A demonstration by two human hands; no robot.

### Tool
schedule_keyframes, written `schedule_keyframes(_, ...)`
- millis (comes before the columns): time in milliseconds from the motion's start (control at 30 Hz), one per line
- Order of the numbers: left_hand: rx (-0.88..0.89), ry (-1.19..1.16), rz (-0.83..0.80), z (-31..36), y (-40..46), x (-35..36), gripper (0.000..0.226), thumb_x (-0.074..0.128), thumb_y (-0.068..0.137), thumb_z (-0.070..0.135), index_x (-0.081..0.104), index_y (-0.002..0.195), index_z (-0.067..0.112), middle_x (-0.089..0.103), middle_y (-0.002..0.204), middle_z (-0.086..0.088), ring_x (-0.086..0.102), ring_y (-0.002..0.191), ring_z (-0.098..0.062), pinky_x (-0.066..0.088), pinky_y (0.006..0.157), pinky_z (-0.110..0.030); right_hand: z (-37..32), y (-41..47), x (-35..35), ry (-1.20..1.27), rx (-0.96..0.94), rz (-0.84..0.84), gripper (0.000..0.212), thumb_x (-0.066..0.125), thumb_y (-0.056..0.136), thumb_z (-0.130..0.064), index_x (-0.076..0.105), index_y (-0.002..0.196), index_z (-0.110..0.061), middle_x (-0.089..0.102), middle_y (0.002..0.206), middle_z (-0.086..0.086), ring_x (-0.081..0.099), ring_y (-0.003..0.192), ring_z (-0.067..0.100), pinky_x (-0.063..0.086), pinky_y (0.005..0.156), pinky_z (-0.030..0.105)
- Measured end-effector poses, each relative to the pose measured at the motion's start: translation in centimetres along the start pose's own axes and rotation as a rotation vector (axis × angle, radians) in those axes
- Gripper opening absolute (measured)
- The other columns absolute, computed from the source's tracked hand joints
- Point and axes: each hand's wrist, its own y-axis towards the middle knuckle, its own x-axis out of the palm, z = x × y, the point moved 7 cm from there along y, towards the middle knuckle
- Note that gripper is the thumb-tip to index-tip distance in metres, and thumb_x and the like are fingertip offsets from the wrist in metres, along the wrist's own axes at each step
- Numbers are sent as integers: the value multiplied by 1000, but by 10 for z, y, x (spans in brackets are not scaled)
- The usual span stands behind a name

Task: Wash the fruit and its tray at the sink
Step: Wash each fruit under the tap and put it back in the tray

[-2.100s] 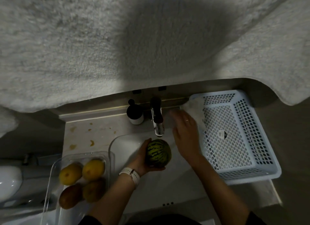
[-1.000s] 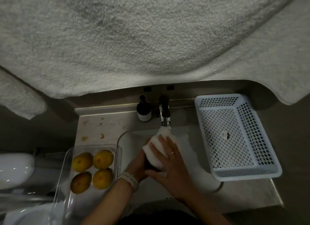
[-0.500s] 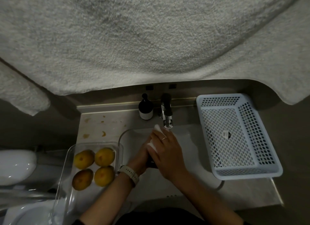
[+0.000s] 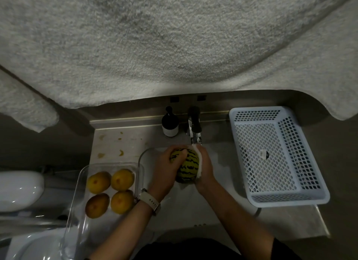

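Observation:
A small striped green melon (image 4: 188,165) is held over the white sink (image 4: 219,162), just below the tap (image 4: 195,127). My left hand (image 4: 166,169) grips its left side, fingers curled over the top. My right hand (image 4: 205,167) presses a white cloth (image 4: 199,161) against the melon's right side, fingers wrapped round it. A clear plastic tray (image 4: 77,205) stands left of the sink with several yellow-orange fruits (image 4: 110,192) in it.
A black-and-white soap bottle (image 4: 170,122) stands left of the tap. A white perforated basket (image 4: 275,155) sits on the counter right of the sink. A thick white towel (image 4: 155,42) hangs across the upper view. Orange stains mark the counter at left.
My right hand took the white cloth from the basket's side, brought it over the melon and has slid down to its right side. The melon's striped top shows again.

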Motion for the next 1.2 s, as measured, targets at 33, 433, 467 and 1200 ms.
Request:
schedule_keyframes(33, 22, 14, 10, 2, -1, 0, 29, 59, 87, 50, 68, 102, 27, 72, 97, 6, 69, 92, -10, 55, 78, -23, 7, -2, 0, 93, 8, -8, 45, 49, 92, -45, 78, 88, -11, 73, 91, 14, 72, 79, 27, 58, 66, 36)
schedule_keyframes(433, -22, 10, 206, -3, 1, -10, 10, 56, 90, 35, 63, 95, 29, 70, 87, 12, 65, 82, 0, 51, 71, -15, 10, -39, 12, -404, -470, 148, 40, 42, 101, -38, 43, 138, -25, 50, 137, 3, 50, 125, 17, 39, 109, 42)
schedule_keyframes(467, -32, 4, 198, -4, 1, -10, 6, 57, 93, 30, 63, 94, 30, 70, 85, 15, 65, 80, 2, 50, 69, -12, 7, -43, 15, -492, -572, 115, 42, 41, 101, -37, 39, 141, -26, 46, 141, -1, 45, 129, 11, 36, 112, 36)
schedule_keyframes(1200, -506, -291, -72, -31, -12, -2, 25, 65, 86, 52, 74, 95, 31, 67, 122, -13, 72, 83, -5, 55, 58, -17, -7, -17, 1, -43, -85, -106, 42, 42, 99, -37, 68, 105, -5, 69, 102, 15, 66, 96, 28, 54, 86, 39)
